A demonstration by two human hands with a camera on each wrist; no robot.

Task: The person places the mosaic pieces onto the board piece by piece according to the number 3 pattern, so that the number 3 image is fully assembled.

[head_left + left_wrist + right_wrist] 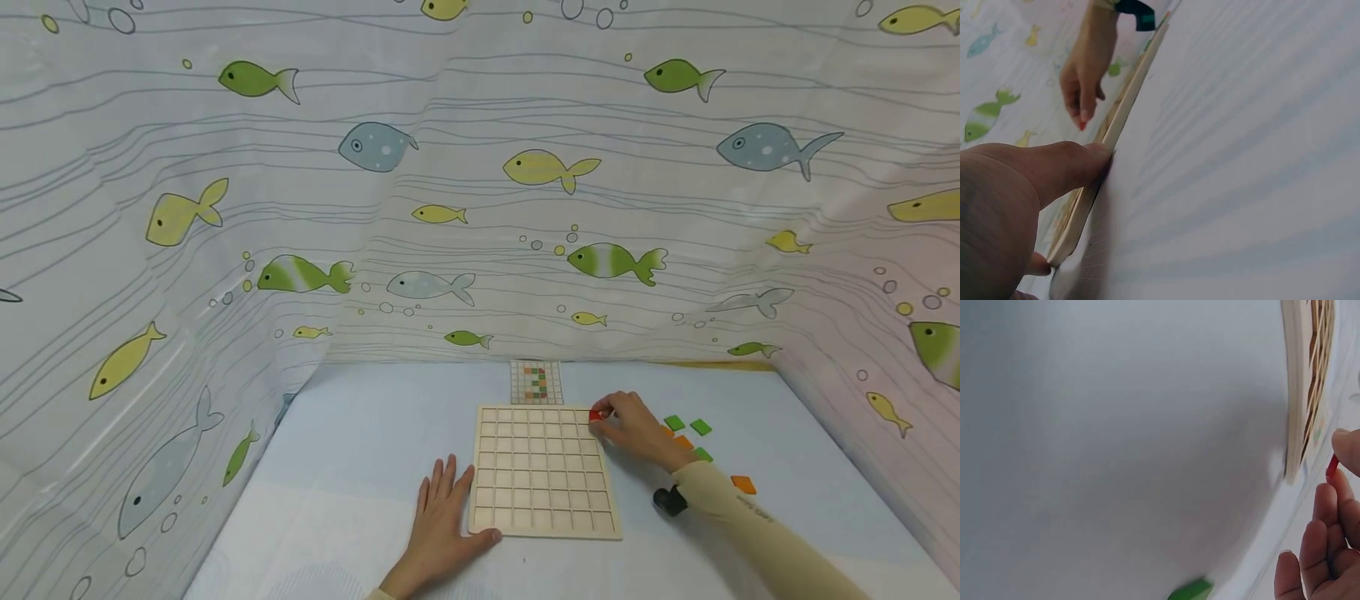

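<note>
A pale wooden board [542,471] with a grid of square recesses lies flat on the table. My right hand [632,427] pinches a small red tile [596,416] between thumb and finger at the board's far right corner. In the right wrist view the red tile [1332,465] shows edge-on between the fingertips, beyond the board's edge [1295,394]. My left hand [442,525] lies with straight, spread fingers against the board's near left corner. Its thumb [1072,164] touches the board's rim in the left wrist view.
A small card [536,383] with a coloured grid pattern lies behind the board. Right of the board are several loose green [701,427] and orange tiles [743,484]. A black device [670,501] sits at the right wrist. Fish-printed curtains [480,208] surround the table.
</note>
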